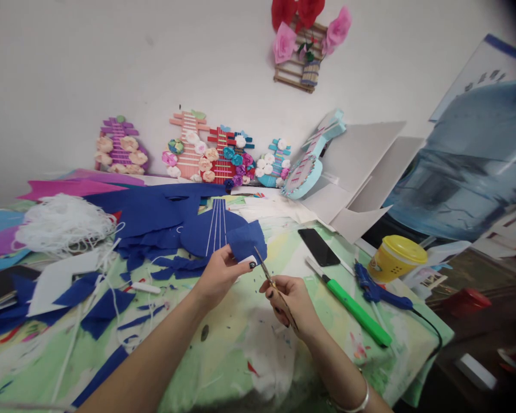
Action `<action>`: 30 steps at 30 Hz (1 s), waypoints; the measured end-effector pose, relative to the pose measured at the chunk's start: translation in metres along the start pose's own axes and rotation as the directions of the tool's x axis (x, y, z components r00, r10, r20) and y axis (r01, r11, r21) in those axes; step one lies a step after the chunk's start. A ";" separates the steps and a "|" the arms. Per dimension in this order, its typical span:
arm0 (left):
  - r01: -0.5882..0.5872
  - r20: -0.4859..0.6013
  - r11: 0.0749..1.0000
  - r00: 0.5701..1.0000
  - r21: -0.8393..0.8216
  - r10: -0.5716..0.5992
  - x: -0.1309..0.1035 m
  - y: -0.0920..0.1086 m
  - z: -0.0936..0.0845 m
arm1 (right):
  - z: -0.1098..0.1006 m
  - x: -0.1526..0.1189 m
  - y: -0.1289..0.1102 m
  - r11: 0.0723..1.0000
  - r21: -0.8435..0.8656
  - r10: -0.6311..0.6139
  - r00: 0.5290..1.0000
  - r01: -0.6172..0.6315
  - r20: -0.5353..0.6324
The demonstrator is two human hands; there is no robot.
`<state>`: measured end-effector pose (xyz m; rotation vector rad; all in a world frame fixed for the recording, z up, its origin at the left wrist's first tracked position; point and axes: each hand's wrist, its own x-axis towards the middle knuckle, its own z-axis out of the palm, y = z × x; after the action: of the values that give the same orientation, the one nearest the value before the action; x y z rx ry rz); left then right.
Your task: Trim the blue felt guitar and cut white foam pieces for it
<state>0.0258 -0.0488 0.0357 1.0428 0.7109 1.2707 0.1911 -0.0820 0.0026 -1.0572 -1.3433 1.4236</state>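
Observation:
My left hand (pixel 222 274) pinches a small piece of dark blue paper (pixel 246 240) between thumb and fingers, holding it up over the table. In my right hand (pixel 294 301) is a pair of scissors (pixel 270 277), its blades at the lower right edge of the paper. Whether the blades are apart is too small to tell. Just behind the paper lies a blue lute-shaped piece (pixel 217 225) with white strings down its middle. Blue paper scraps (pixel 172 267) are scattered left of my left hand.
A green utility knife (pixel 356 312), a black phone (pixel 319 246), a blue glue gun (pixel 376 289) and a yellow-lidded tub (pixel 398 258) sit to the right. White string (pixel 64 223) is heaped at left. Decorated paper instruments (pixel 223 155) lean along the wall.

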 end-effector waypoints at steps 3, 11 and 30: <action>0.002 0.003 1.000 1.000 -0.014 -0.002 0.000 0.000 0.000 | 0.000 0.000 0.000 1.000 0.007 0.001 1.000 -0.001 0.002; 0.004 -0.001 0.996 1.000 -0.094 -0.004 0.001 0.000 0.000 | 0.001 -0.001 0.001 1.000 0.016 -0.002 1.000 0.002 0.003; 0.040 -0.142 0.960 0.986 -0.276 -0.082 0.005 0.002 0.001 | 0.005 -0.002 -0.001 1.000 -0.006 0.006 1.000 -0.006 0.019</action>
<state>0.0267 -0.0439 0.0385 0.6993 0.6564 1.3609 0.1873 -0.0853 0.0036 -1.0548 -1.3594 1.4387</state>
